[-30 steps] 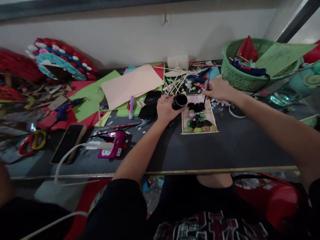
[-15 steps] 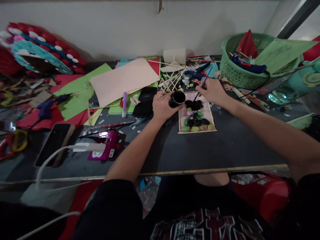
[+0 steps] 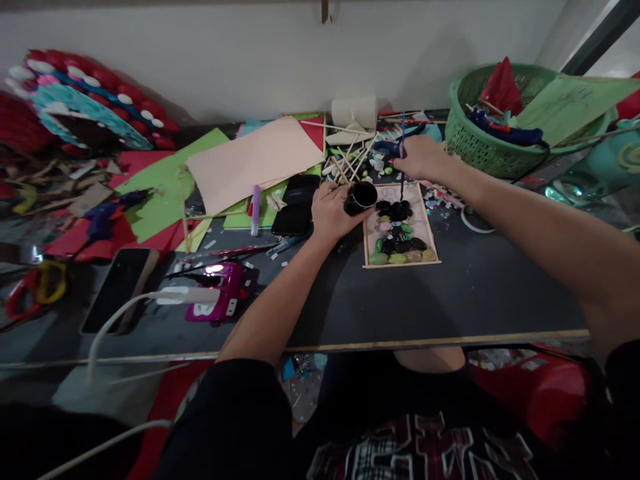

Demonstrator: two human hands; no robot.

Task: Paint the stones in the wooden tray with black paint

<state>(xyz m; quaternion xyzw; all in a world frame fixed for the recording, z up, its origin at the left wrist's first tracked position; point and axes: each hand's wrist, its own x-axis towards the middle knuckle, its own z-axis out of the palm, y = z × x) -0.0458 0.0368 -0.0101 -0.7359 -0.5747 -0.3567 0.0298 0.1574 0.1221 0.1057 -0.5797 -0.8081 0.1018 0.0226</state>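
Note:
My left hand [image 3: 331,212] is closed around a small jar of black paint [image 3: 361,198], tilted so its dark mouth faces me. In my right hand [image 3: 417,159] is a thin blue paintbrush [image 3: 403,150], held nearly upright with its tip down at the black stones [image 3: 399,211]. Those stones belong to a small framed panel [image 3: 423,248] lying on the table, with a pale backing and thin wooden edges. Green, yellowish and black pebbles [image 3: 399,258] fill its lower part. The jar stands over the panel's upper left corner.
Behind the panel lie wooden sticks [image 3: 353,157] and loose pebbles. A green basket [image 3: 480,143] stands at the back right. To the left are coloured papers [image 3: 255,163], a phone [image 3: 117,290], a purple power socket [image 3: 227,293] with a white cable, and scissors [image 3: 37,290].
The paintbrush has gone from slanted to nearly upright, its tip now further right on the black stones. My left hand still holds the jar; the whole view has shifted slightly.

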